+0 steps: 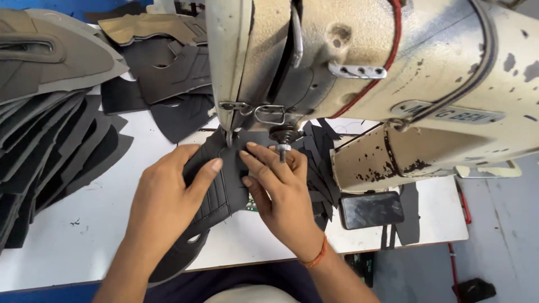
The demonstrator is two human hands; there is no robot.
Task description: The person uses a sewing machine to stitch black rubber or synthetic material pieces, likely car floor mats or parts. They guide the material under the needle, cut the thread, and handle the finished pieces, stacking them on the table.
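Note:
A black stitched leather piece [220, 193] lies under the needle [229, 137] of a worn cream sewing machine [359, 67]. My left hand [168, 196] rests flat on the piece's left side, thumb pressing near its top. My right hand [278, 188] presses down on its right side, fingers spread just below the presser foot. An orange thread band sits on my right wrist [317, 259]. The lower end of the piece [179, 255] hangs over the table's front edge.
Stacks of dark grey and black cut pieces [50, 123] fill the left of the white table [84, 235]. More tan and black pieces [163, 50] lie behind. A black phone [370, 209] lies to the right. Loose black scraps [323, 163] lie beside the machine base.

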